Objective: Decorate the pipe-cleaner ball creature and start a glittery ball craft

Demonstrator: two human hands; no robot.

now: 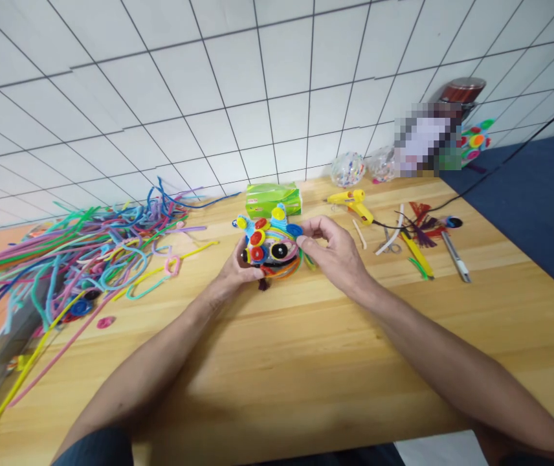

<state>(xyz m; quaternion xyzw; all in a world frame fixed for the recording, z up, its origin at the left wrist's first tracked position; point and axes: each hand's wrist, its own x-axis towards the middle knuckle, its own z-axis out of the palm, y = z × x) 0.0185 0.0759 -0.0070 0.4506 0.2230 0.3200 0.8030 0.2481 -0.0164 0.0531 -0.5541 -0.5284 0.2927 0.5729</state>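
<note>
Tabletop (277,369) against a tiled wall (287,77); the decorated craft piece (277,251) sits below the green tissue pack (273,200); left hand (239,266) curls round its left side; right hand (332,252) pinches its right edge; bare wood lies nearer.

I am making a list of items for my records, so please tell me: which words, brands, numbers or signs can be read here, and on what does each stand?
No text can be read with certainty.
Green packet: small reddish print, too blurred.
Yellow glue gun: small marking, too small.
Decorated craft piece: no readable text.
</note>
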